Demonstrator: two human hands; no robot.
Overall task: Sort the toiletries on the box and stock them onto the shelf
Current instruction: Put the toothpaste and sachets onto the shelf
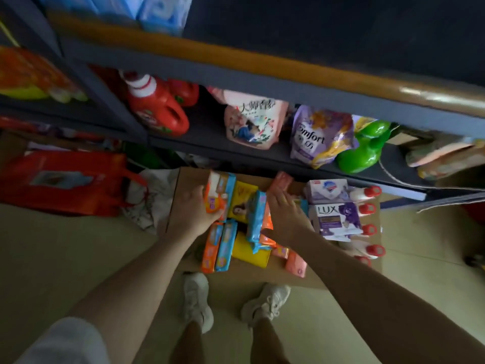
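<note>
Seen from above: a cardboard box [265, 274] on the floor, just in front of a dark metal shelf [236, 151], its top covered with toiletries. Left hand [194, 214] curled round an orange-and-blue soap pack [219, 195] at the box's far left corner, thumb under the near end, fingers hidden behind. Right hand [284, 216] flat and relaxed, palm down, fingers straight, resting on orange soap packets [267, 227] near the box's middle; nothing gripped. Between the hands, a yellow soap bar [240, 203] and an upright blue pack [256, 219]. On the box's near left, two more orange-and-blue packs [219, 248] side by side, with another yellow bar [252, 252] beside them and a pink soap bar [296, 262] close to the near edge. On the box's right side, a purple LUX box [333, 219] with a white-and-purple soap box [328, 193] behind it, and along the right edge a row of white bottles with red caps [372, 211]. Above the box, on the shelf: a red detergent jug [157, 106], a pink refill pouch [253, 122], a purple Comfort pouch [315, 137], a green bottle [362, 148]. Left of the box, a red bag [65, 182] on the floor. Near side of the box, two feet in pale sneakers [196, 298].
</note>
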